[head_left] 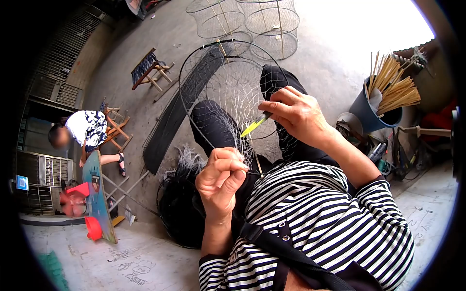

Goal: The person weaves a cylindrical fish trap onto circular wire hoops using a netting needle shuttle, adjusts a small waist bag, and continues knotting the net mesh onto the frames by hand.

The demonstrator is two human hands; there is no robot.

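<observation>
Grey concrete floor [170,36] in bg. L hand [219,180]: thumb + fingertips pinched at near edge of see-through, round-hooped mesh net [235,94], 12 o'clock; wrist raised. R hand [297,116], approx 2 o'clock of L: knuckles up, fingers curled, gripping flat, pointed yellow tool [252,127], tip toward 8 o'clock. Blue bucket [363,110] w/ thin straw-coloured sticks [395,89], 2–3 o'clock; wooden stool [145,69], 10–11.

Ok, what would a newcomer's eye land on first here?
Probably the bright yellow tool in the right hand, near the centre, against the hooped net. Next, perhaps, the striped shirt filling the lower right, then the pale sticks in a blue bucket toward the right edge.
</observation>
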